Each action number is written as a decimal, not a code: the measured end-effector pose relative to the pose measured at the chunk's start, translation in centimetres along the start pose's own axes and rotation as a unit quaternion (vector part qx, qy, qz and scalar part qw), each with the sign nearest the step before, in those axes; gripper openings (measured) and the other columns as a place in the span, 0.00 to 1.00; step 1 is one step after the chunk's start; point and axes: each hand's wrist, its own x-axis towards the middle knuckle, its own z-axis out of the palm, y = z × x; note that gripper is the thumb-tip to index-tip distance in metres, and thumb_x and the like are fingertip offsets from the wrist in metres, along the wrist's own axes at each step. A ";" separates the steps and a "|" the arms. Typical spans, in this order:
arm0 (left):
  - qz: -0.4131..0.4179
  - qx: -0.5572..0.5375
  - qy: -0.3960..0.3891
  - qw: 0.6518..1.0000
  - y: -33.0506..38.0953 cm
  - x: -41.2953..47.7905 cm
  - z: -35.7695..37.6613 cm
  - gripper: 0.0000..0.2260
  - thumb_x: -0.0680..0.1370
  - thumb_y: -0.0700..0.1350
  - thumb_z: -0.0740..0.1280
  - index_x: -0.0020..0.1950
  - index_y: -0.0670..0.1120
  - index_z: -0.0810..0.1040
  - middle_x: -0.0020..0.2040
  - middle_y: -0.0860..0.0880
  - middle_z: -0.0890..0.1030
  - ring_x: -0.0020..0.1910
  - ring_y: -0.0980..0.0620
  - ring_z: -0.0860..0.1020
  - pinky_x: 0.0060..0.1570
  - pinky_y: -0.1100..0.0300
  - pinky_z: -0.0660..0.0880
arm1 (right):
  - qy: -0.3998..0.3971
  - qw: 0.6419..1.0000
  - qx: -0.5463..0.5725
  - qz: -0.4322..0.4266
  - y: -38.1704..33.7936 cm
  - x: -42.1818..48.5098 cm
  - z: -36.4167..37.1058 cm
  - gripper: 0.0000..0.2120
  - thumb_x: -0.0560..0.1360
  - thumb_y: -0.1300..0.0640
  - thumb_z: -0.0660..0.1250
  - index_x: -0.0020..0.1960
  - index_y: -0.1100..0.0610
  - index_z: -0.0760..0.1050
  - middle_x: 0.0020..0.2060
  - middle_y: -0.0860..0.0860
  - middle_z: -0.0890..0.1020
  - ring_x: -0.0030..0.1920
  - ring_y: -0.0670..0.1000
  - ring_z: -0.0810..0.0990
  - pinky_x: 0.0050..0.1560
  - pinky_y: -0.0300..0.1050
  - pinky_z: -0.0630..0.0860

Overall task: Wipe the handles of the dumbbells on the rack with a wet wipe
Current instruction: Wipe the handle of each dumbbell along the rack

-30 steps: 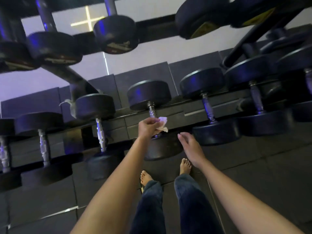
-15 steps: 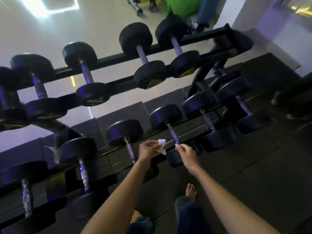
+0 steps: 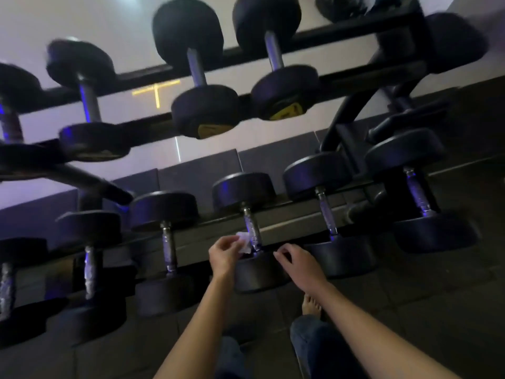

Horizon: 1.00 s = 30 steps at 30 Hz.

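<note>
Head view: left grip (image 3: 224,255) pinches wet wipe (image 3: 244,242) at lower-centre handle (image 3: 252,228), right grip (image 3: 299,265) slack, empty; best wrap wipe round, stroke full length.

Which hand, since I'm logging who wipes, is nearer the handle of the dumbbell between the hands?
Left. The left hand pinches the wet wipe at the handle, on its left; the right hand is lower right, over that dumbbell's near head.
</note>
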 end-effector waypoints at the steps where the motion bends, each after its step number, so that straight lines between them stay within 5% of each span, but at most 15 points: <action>1: 0.022 0.022 0.022 0.999 -0.8 0.6 0.5 0.07 0.71 0.33 0.72 0.38 0.45 0.79 0.35 0.46 0.78 0.36 0.49 0.76 0.36 0.58 0.75 | -0.001 1.000 -0.009 -0.010 1.4 0.8 0.4 0.14 0.78 0.48 0.61 0.57 0.56 0.76 0.55 0.52 0.79 0.57 0.53 0.77 0.55 0.45 0.71; 4: 0.086 0.136 0.030 0.987 -3.0 1.9 1.6 0.07 0.70 0.35 0.72 0.39 0.47 0.80 0.37 0.45 0.81 0.38 0.48 0.79 0.42 0.53 0.76 | -0.014 1.000 -0.010 -0.008 4.6 2.2 2.4 0.22 0.79 0.46 0.59 0.67 0.57 0.68 0.65 0.52 0.72 0.65 0.53 0.70 0.65 0.46 0.66; 6: 0.161 0.246 -0.031 0.955 -3.8 2.9 1.8 0.05 0.73 0.42 0.68 0.38 0.51 0.80 0.40 0.48 0.82 0.41 0.50 0.80 0.45 0.56 0.75 | -0.004 1.000 0.010 -0.004 5.7 2.6 4.0 0.31 0.76 0.38 0.52 0.69 0.59 0.65 0.67 0.54 0.69 0.68 0.55 0.67 0.69 0.50 0.63; 8: 0.298 0.414 -0.147 0.848 -4.2 4.8 1.8 0.09 0.74 0.48 0.61 0.37 0.49 0.79 0.39 0.51 0.79 0.39 0.50 0.77 0.41 0.58 0.70 | 0.019 0.999 0.041 -0.007 6.6 2.8 5.5 0.38 0.72 0.33 0.47 0.70 0.58 0.64 0.70 0.53 0.66 0.70 0.54 0.65 0.71 0.49 0.61; 11: 0.385 0.566 -0.280 0.673 -4.4 8.3 2.0 0.02 0.71 0.42 0.67 0.39 0.48 0.78 0.40 0.49 0.81 0.41 0.45 0.79 0.42 0.56 0.74 | 0.045 0.992 0.117 -0.009 7.2 3.0 7.0 0.34 0.75 0.34 0.50 0.72 0.56 0.62 0.71 0.51 0.63 0.71 0.48 0.62 0.68 0.36 0.56; 16: 0.413 0.627 -0.347 0.561 -4.3 11.1 2.7 0.07 0.73 0.44 0.62 0.41 0.47 0.80 0.45 0.49 0.81 0.48 0.46 0.79 0.47 0.54 0.77 | 0.111 0.977 0.175 -0.043 8.1 3.4 9.2 0.34 0.76 0.34 0.49 0.69 0.57 0.65 0.69 0.52 0.65 0.69 0.44 0.62 0.68 0.31 0.55; 19: 0.479 0.669 -0.334 0.459 -3.6 11.3 4.6 0.11 0.75 0.39 0.59 0.45 0.44 0.82 0.47 0.47 0.81 0.51 0.44 0.78 0.49 0.56 0.74 | 0.144 0.970 0.187 -0.052 8.2 3.7 9.8 0.34 0.76 0.34 0.48 0.67 0.59 0.67 0.67 0.54 0.68 0.68 0.47 0.64 0.67 0.29 0.56; 22: 0.370 0.789 -0.309 0.381 -2.9 11.0 7.7 0.11 0.79 0.39 0.58 0.57 0.42 0.78 0.58 0.43 0.77 0.61 0.42 0.72 0.60 0.52 0.70 | 0.156 0.968 0.192 -0.045 8.2 3.8 10.0 0.33 0.77 0.34 0.47 0.67 0.59 0.67 0.67 0.53 0.68 0.67 0.46 0.65 0.65 0.26 0.56; 27: 0.327 0.808 -0.326 0.365 -3.1 10.5 8.8 0.11 0.78 0.38 0.60 0.60 0.40 0.76 0.60 0.42 0.75 0.62 0.41 0.70 0.60 0.51 0.70 | 0.166 0.940 0.294 0.053 5.8 4.4 9.0 0.22 0.79 0.43 0.47 0.58 0.56 0.71 0.56 0.49 0.72 0.51 0.33 0.70 0.54 0.25 0.64; 28: 0.337 0.786 -0.334 0.395 -3.6 11.0 7.9 0.11 0.79 0.41 0.60 0.58 0.41 0.77 0.58 0.42 0.76 0.61 0.41 0.71 0.59 0.51 0.71 | 0.179 0.928 0.316 0.084 5.3 4.7 8.9 0.22 0.79 0.44 0.46 0.56 0.56 0.72 0.54 0.50 0.72 0.50 0.34 0.71 0.54 0.32 0.66; 30: 0.319 0.723 -0.333 0.515 -4.3 11.6 5.8 0.15 0.78 0.51 0.59 0.55 0.44 0.79 0.56 0.43 0.77 0.57 0.42 0.74 0.55 0.51 0.73 | 0.209 0.919 0.307 0.132 4.4 5.3 9.1 0.26 0.79 0.43 0.44 0.56 0.59 0.73 0.56 0.52 0.74 0.54 0.44 0.74 0.55 0.43 0.68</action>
